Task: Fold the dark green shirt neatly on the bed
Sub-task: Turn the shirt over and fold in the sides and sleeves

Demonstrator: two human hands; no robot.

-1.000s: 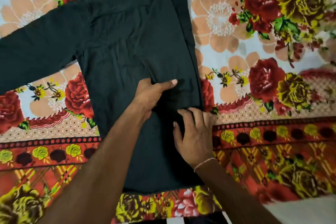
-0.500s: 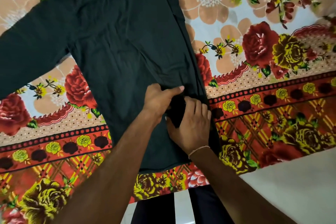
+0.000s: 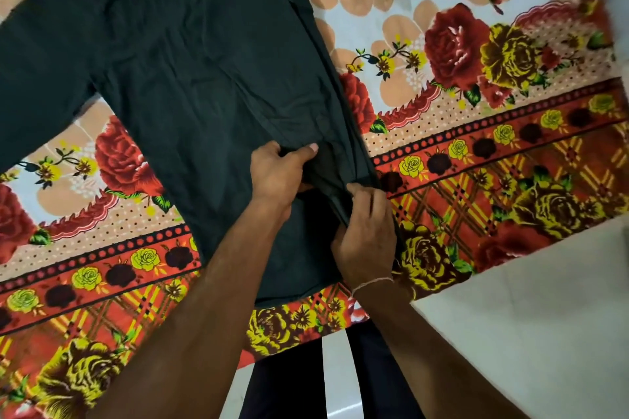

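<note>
The dark green shirt [image 3: 190, 71] lies spread on the bed, its left sleeve stretched out to the left and its right side folded inward over the body. My left hand [image 3: 277, 177] pinches a fold of the cloth near the lower middle, thumb pointing right. Just to its right, my right hand [image 3: 366, 235] grips the folded right edge of the shirt, fingers curled into the cloth. The hem lies close to the bed's front edge.
A floral bedspread [image 3: 476, 153] in red, orange and yellow covers the bed. The bed's front edge runs diagonally at the lower right, with pale floor [image 3: 527, 333] beyond it. My dark trouser legs [image 3: 289, 381] stand against that edge.
Both hands have closed on the cloth: the right hand went from lying flat to gripping the folded edge, and the left pinches a fold. The view has shifted, showing more floor.
</note>
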